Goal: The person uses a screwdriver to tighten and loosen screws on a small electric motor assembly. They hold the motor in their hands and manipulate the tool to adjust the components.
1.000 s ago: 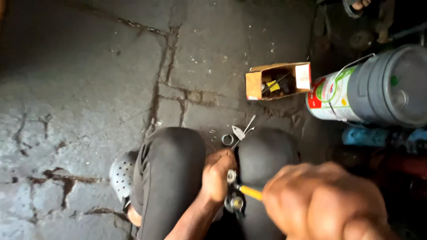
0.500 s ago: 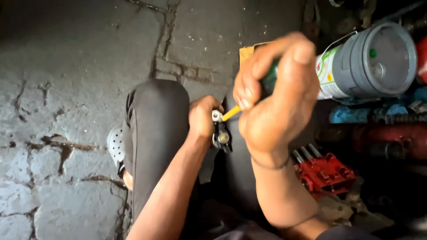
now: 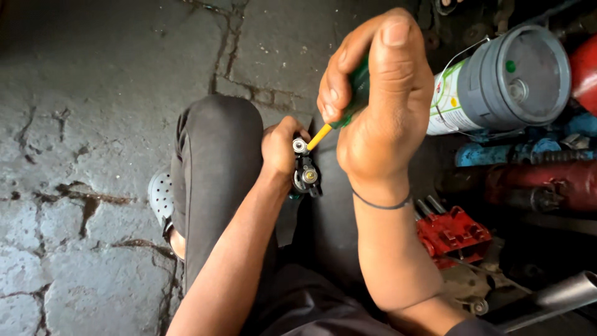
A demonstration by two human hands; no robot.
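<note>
My left hand [image 3: 281,147] grips a small black metal part [image 3: 305,175] with round silver and brass fittings, held between my knees. My right hand [image 3: 375,99] is raised close to the camera and wrapped around a screwdriver [image 3: 336,122] with a green handle and a yellow neck. The screwdriver's tip meets the silver fitting at the top of the part. My fingers hide most of the handle. My legs in dark trousers fill the middle of the view.
A grey plastic drum [image 3: 500,81] with a white and green label lies on its side at the upper right. Below it are blue and red pipes [image 3: 535,174] and a red metal piece [image 3: 451,233]. Cracked stone floor [image 3: 81,124] spreads to the left. A white perforated shoe [image 3: 161,196] shows beside my leg.
My right hand has risen with the screwdriver, from low in front of my knees to high near the camera. The view has shifted, and the small cardboard box is no longer visible.
</note>
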